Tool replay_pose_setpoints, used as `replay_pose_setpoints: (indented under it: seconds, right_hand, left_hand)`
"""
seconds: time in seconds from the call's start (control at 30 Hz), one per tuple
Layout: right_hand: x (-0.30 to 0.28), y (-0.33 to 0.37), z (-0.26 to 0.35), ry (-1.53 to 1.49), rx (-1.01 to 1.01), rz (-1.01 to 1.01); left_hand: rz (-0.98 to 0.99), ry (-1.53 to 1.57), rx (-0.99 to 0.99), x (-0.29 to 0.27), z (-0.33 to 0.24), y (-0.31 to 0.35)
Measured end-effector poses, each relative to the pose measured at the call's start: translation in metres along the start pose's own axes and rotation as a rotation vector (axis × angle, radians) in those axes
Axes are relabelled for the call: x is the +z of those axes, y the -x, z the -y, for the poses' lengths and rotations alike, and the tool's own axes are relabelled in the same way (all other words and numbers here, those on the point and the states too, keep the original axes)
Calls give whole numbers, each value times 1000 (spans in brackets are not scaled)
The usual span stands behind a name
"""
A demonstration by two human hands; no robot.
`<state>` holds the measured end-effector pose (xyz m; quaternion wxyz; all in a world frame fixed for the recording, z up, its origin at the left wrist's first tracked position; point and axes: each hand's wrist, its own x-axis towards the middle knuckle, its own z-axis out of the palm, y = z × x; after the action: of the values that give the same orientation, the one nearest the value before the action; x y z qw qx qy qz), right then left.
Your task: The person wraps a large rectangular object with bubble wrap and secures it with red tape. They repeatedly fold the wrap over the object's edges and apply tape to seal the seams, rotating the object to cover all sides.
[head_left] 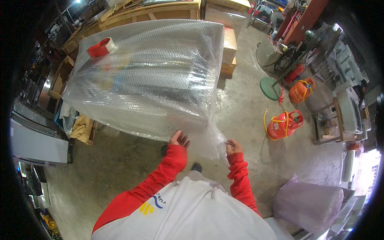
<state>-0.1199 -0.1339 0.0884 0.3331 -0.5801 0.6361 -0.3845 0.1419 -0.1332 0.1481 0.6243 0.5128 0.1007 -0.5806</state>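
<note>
A large boxy load wrapped in clear bubble wrap (148,76) fills the upper left. A loose flap of the wrap hangs from its near right corner. My right hand (233,147) is closed on the edge of that flap and draws it out to the right. Beside the near edge of the load, my left hand (179,139) has its fingers slightly curled and apart, near or touching the sheet. On top of the load lies a red tape dispenser (100,48) with a pale roll of tape.
Cardboard boxes (229,48) stand behind the load, with a wooden crate (150,14) at the back. To the right are a red gas cylinder (282,125), an orange gas cylinder (301,91) and a fan's green round base (270,88). A pinkish bubble wrap roll (308,204) lies at lower right.
</note>
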Motion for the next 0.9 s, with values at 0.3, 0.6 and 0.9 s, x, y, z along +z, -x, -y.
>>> replay_pose_setpoints:
  seconds: [0.3,0.6,0.9]
  right_hand:
    - [-5,-10,-20,54,-35,-36]
    - [-16,7,59,-38,-229,-207]
    - [55,45,130,-710,538,542]
  left_hand:
    - [115,52,-155,10,4,-16]
    - [108,-81,-108,1,2,8]
    - [293,-366,90,-30,-11,25]
